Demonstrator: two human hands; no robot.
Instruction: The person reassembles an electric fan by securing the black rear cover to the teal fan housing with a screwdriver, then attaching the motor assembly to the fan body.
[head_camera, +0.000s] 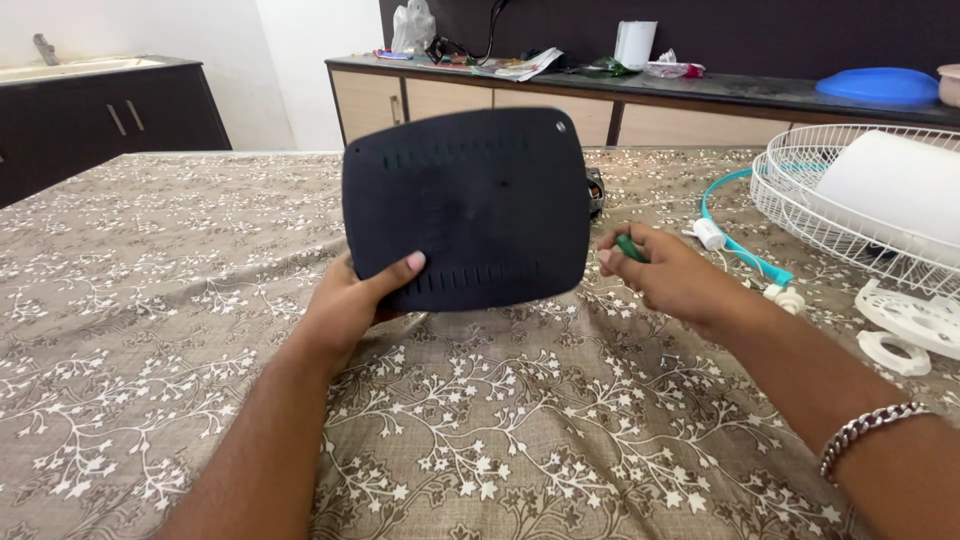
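My left hand (355, 300) holds up a dark, rounded-square plastic cover (465, 205) by its lower left edge, thumb on the front face. The cover has rows of slots along its top and bottom and a small screw hole at the upper right corner. It stands tilted upright above the cloth. My right hand (665, 280) is just right of the cover's lower edge, fingers closed around a small green-handled tool (630, 247), likely a screwdriver. A metal chain bracelet (870, 430) sits on my right wrist.
A brown floral cloth (150, 330) covers the surface. At right lie a white wire fan guard (830, 190), a teal ring (735, 240), white plastic fan parts (915, 325) and a small screw (668, 360). A cluttered counter (700, 90) runs behind.
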